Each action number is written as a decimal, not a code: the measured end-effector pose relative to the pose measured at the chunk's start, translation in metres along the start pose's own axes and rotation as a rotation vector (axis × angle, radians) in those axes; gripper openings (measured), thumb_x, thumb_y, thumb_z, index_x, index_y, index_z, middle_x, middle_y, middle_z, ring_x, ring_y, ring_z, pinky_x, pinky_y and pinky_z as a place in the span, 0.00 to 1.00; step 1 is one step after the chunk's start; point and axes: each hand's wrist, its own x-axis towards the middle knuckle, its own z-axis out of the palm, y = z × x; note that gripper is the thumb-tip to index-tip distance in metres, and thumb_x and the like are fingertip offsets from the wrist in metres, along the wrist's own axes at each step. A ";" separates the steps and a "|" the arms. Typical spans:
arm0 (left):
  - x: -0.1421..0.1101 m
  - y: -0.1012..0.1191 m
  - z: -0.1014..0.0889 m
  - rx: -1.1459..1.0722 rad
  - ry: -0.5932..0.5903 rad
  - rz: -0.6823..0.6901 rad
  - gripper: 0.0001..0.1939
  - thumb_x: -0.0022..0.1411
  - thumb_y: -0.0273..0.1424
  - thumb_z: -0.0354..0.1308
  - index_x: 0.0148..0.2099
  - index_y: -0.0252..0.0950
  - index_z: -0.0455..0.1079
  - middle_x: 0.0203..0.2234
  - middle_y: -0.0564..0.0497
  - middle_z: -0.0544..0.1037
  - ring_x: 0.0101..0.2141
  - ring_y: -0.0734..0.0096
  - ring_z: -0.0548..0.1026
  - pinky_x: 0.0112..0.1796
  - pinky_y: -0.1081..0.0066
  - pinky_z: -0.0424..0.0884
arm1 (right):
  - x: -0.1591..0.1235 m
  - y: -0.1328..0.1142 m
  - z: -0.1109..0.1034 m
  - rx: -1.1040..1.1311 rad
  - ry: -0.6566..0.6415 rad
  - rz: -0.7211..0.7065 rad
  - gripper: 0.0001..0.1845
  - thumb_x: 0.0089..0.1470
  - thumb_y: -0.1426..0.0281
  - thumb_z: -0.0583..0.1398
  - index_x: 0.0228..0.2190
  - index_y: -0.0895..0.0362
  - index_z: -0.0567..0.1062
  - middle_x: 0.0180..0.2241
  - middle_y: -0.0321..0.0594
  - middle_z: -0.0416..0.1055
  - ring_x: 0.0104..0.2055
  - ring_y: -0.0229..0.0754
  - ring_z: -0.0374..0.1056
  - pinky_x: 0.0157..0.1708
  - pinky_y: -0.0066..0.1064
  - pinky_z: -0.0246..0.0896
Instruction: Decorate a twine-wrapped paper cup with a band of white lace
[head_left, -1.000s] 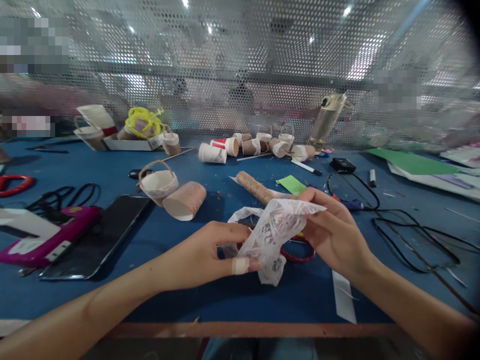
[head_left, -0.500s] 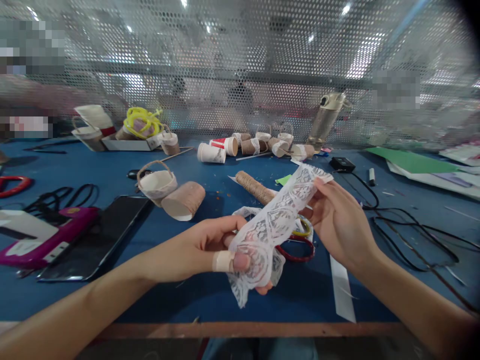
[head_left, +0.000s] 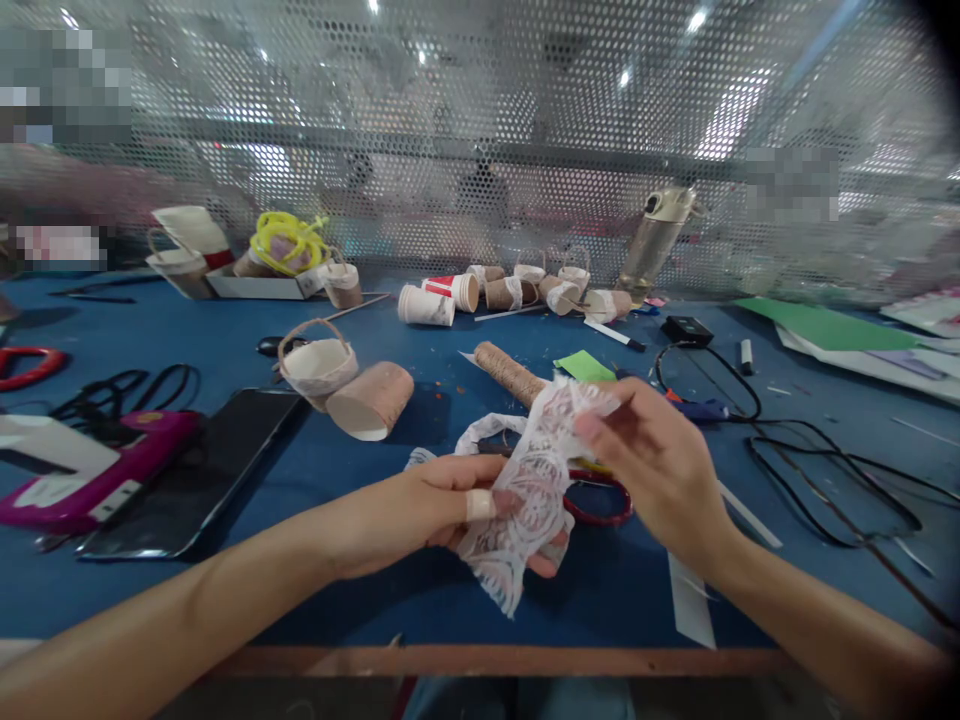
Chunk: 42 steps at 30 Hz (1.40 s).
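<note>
A strip of white lace [head_left: 536,470] stretches between my two hands above the blue table. My left hand [head_left: 457,505], with a bandage on its thumb, is closed on the lower end, the thumb on top and fingertips showing underneath. The upper end is pinched between thumb and fingers of my right hand [head_left: 656,455]. Just behind the lace lie red-handled scissors [head_left: 600,500], partly covered by it. A white wrapped ring [head_left: 484,430] and a roll of brown twine [head_left: 506,370] rest beyond my left hand.
To the left are a brown cup on its side [head_left: 373,400], a small handled basket [head_left: 319,370], a phone [head_left: 195,470] and a purple tool [head_left: 97,470]. Several cups and baskets sit at the back near a bottle [head_left: 652,245]. Black cable [head_left: 840,455] curls at right.
My right hand has come down and nearer to my left, so the lace is less stretched and bunches up. A green paper piece and a marker behind show more fully.
</note>
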 end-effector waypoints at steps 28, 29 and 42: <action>0.007 -0.004 0.001 -0.094 0.241 0.125 0.24 0.62 0.47 0.66 0.51 0.34 0.74 0.40 0.44 0.81 0.38 0.64 0.79 0.40 0.68 0.74 | 0.000 0.000 0.006 -0.115 -0.457 -0.631 0.08 0.61 0.80 0.59 0.40 0.58 0.75 0.42 0.47 0.80 0.50 0.42 0.76 0.59 0.42 0.69; 0.007 -0.004 0.001 -0.088 0.237 0.125 0.23 0.63 0.47 0.65 0.52 0.35 0.75 0.40 0.45 0.81 0.38 0.65 0.79 0.39 0.70 0.74 | 0.000 -0.001 0.006 -0.104 -0.475 -0.623 0.07 0.61 0.79 0.59 0.40 0.58 0.74 0.43 0.47 0.80 0.51 0.42 0.76 0.58 0.41 0.69; 0.006 0.000 0.001 0.003 0.258 0.093 0.18 0.72 0.40 0.57 0.58 0.38 0.71 0.50 0.43 0.80 0.42 0.67 0.78 0.42 0.70 0.74 | 0.002 0.004 0.000 -0.305 -0.633 -0.703 0.07 0.65 0.74 0.57 0.39 0.57 0.76 0.50 0.48 0.77 0.57 0.44 0.72 0.64 0.43 0.61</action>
